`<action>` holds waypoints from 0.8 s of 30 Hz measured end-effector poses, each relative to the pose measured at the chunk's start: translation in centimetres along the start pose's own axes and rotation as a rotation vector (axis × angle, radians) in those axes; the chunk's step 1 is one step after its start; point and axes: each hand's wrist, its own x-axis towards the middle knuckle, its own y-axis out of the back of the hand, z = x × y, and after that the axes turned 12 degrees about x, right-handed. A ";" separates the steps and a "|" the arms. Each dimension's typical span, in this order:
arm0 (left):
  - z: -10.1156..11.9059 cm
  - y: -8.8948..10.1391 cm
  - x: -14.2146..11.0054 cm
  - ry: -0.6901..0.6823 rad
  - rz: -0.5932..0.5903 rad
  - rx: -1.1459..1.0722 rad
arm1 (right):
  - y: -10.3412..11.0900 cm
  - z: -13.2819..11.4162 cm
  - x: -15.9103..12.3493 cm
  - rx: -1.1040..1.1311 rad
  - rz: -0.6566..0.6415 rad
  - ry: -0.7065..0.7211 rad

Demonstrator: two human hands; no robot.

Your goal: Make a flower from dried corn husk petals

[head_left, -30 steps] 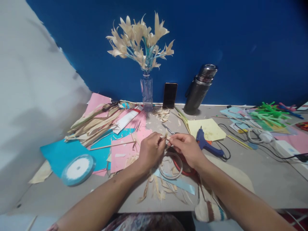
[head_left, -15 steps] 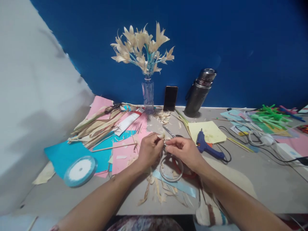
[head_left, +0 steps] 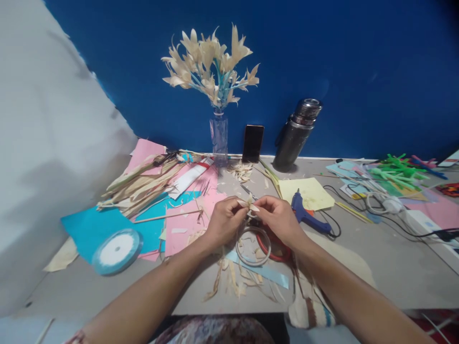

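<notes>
Between my two hands is a small pale flower with pointed petals, like dried husk. My left hand pinches its left side with thumb and finger. From the right, my right hand pinches another petal. Below the hands lies a pale ring-shaped roll, with a red ring partly hidden under my right wrist. Scissors show only in part behind the hands. A blue glue gun rests just right of my right hand. Husk scraps and a light-blue ribbon strip lie in front.
A clear vase of husk flowers stands at the back, beside a phone and a leaning thermos. Left are dried husks and a ribbon spool. Cables, a power strip and green pipe cleaners lie right.
The flower has turned so its spread petals now face up into view. My right hand has closed in on its right side. The whole view has shifted slightly.
</notes>
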 end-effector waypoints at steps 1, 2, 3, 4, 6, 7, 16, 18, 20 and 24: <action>0.0 0.0 0.0 -0.008 -0.016 0.002 | 0.0 0.1 0.0 0.000 -0.001 -0.007; 0.0 0.0 0.0 -0.016 -0.029 0.006 | 0.0 0.1 0.0 -0.007 -0.003 -0.010; 0.0 0.0 0.1 -0.023 -0.040 0.010 | 0.1 0.2 0.0 -0.016 -0.006 -0.010; 0.0 0.0 0.1 -0.028 -0.047 0.015 | 0.1 0.3 0.1 -0.024 -0.012 -0.008; -0.1 0.1 0.1 -0.034 -0.059 0.024 | 0.2 0.4 0.1 -0.024 -0.025 -0.011; -0.1 0.1 0.1 -0.034 -0.061 0.029 | 0.2 0.4 0.2 -0.019 -0.034 -0.015; -0.3 0.3 0.4 -0.106 -0.111 0.073 | 0.8 0.7 0.4 0.066 -0.110 -0.100; -0.4 0.3 0.5 -0.146 -0.119 0.108 | 0.9 0.8 0.4 0.111 -0.122 -0.135; -0.4 0.4 0.5 -0.178 -0.123 0.133 | 1.1 1.0 0.5 0.154 -0.136 -0.161; -0.3 0.4 0.4 -0.218 -0.136 0.152 | 1.3 1.3 0.6 0.217 -0.170 -0.183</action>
